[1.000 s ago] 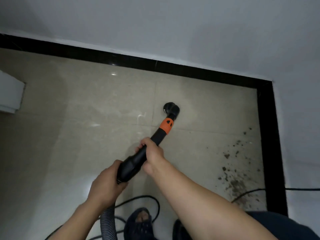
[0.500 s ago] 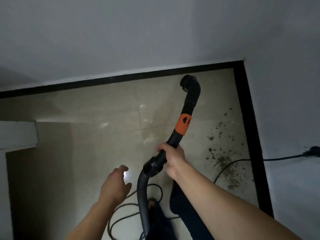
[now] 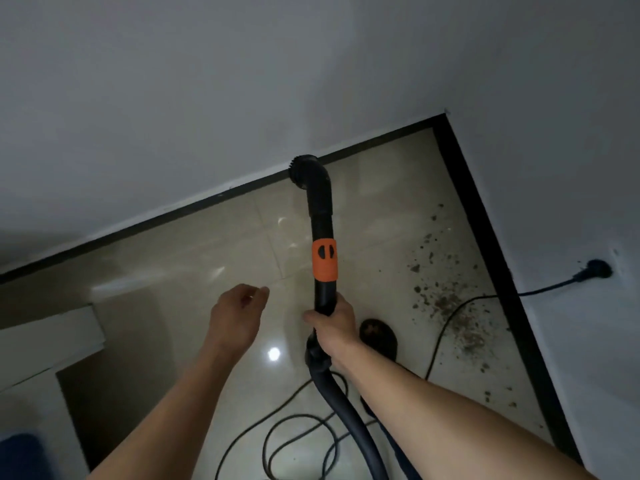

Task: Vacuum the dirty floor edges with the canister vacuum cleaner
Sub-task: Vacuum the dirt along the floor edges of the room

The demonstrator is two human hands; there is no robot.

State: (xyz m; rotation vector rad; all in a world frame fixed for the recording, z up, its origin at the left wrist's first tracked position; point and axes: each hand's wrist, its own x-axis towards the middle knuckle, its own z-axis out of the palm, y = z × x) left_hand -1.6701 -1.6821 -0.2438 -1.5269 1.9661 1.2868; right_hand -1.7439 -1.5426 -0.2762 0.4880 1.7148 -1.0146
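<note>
Illumination is dim and flat. One bright specular glare spot sits on the glossy floor (image 3: 194, 271). Wide-angle distortion bends the baseboard (image 3: 485, 216) lines; detail is soft throughout.

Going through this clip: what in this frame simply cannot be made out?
Head view only.
Canister: outside the frame; the hose leaves the bottom edge.
Brush nozzle: whether it touches the baseboard, hidden by its own elbow.
Blue object, bottom-left corner: cut off and blurred.
</note>
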